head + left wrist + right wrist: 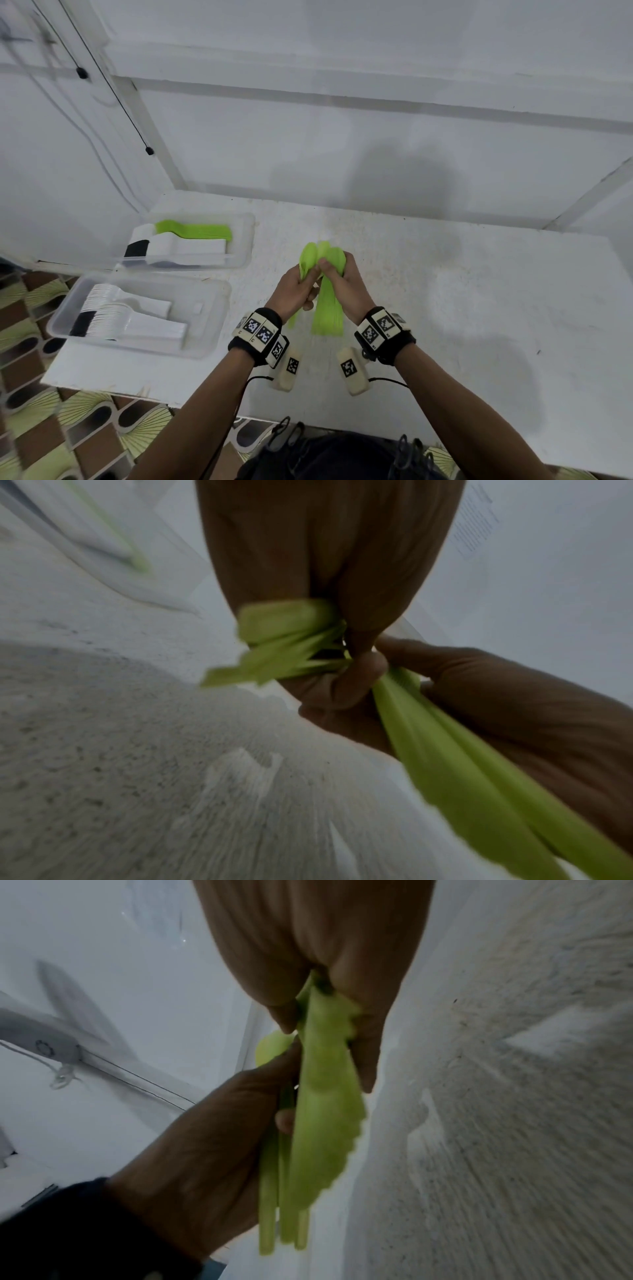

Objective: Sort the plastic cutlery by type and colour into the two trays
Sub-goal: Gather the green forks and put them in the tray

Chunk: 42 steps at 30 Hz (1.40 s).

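Note:
Over the middle of the white table both hands hold one bunch of green plastic spoons (328,317), bowls up and away from me, handles fanned toward me. My left hand (307,275) grips a few spoons on the bunch's left side (284,642). My right hand (331,270) grips the larger stack (320,1123), its fingers curled round the necks. The far tray (248,236) holds green cutlery (195,230) and white cutlery (195,248). The near tray (219,318) holds rows of white cutlery (133,317).
Both clear trays sit at the table's left side, the near one close to the left edge. White walls enclose the table at the back and sides. A black cable (113,92) hangs on the left wall. Patterned floor (37,428) shows below the table's front edge.

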Available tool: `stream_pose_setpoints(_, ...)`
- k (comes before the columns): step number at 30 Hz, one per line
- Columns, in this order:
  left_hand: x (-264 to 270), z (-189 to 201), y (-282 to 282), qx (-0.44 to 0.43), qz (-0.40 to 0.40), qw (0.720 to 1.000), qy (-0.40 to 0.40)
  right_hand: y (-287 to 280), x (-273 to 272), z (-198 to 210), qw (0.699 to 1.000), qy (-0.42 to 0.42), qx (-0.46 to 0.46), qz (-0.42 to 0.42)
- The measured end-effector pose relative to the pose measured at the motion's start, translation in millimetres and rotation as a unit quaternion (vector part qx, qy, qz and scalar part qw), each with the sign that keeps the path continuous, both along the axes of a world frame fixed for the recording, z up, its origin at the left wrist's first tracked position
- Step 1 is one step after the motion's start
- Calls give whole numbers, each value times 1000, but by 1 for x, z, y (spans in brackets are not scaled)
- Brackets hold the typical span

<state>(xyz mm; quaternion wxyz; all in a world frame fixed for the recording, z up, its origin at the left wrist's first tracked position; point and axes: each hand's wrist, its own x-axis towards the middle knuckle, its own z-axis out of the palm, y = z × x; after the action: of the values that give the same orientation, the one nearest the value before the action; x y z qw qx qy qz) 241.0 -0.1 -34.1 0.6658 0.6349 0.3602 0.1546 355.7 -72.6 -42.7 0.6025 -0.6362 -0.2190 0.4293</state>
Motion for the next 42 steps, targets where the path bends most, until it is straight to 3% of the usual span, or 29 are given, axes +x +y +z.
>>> stream_pose_setpoints(7, -4, 7, -1, -6, -71, 995, 64, -1, 2, -3, 999, -10, 8, -52)
stream_pose_setpoints(14, -8, 16, 2, -64, -131, 989, 30, -1, 13, 0, 997, -65, -7, -44)
stream_pose_setpoints(19, -12, 13, 3, -140, -166, 975, 51, -6, 17, -4, 998, -51, -22, -30)
stream_pose_setpoints(21, -11, 13, 6, -105, -158, 980, 65, -7, 16, -4, 997, -46, -27, -62)
stream_pose_setpoints(25, -8, -3, 14, 3, -36, 993, 116, -8, 20, 9, 996, 41, 6, -81)
stream_pose_setpoints(27, -7, -13, 17, 20, -7, 991, 129, -6, 24, 16, 996, 31, 2, -88)
stream_pose_setpoints(32, -7, -16, 15, 12, 7, 997, 76, -5, 21, 15, 996, -47, -33, -67)
stream_pose_setpoints(35, 0, -17, 7, 68, 43, 996, 43, -3, 8, 8, 994, -83, -55, -38)
stream_pose_setpoints(42, 3, -10, 0, 100, -5, 991, 91, 0, -5, -10, 993, -63, -89, -53)
